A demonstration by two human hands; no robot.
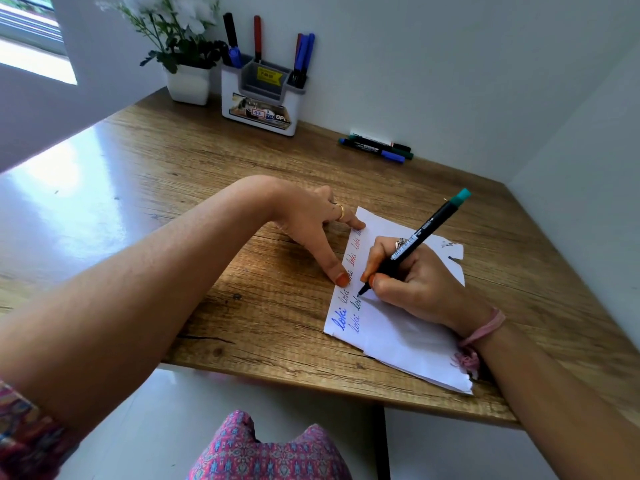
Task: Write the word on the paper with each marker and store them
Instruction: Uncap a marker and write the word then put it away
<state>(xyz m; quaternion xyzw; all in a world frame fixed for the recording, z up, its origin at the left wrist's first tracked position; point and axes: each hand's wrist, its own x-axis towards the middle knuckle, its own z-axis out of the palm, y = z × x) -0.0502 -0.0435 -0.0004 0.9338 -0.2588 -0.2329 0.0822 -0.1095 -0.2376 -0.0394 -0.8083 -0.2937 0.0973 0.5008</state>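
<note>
Right hand (412, 278) pinches slim black marker (415, 242), left hand's (311, 223) straight fingers press smooth white paper (398, 327).

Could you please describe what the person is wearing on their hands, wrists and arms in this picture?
The left hand wears a plain gold ring. The right hand wears a silver-coloured ring, and a pink fabric band with a frayed tassel circles its wrist. Both forearms are bare; a pink and blue patterned sleeve shows at the left upper arm.
</note>
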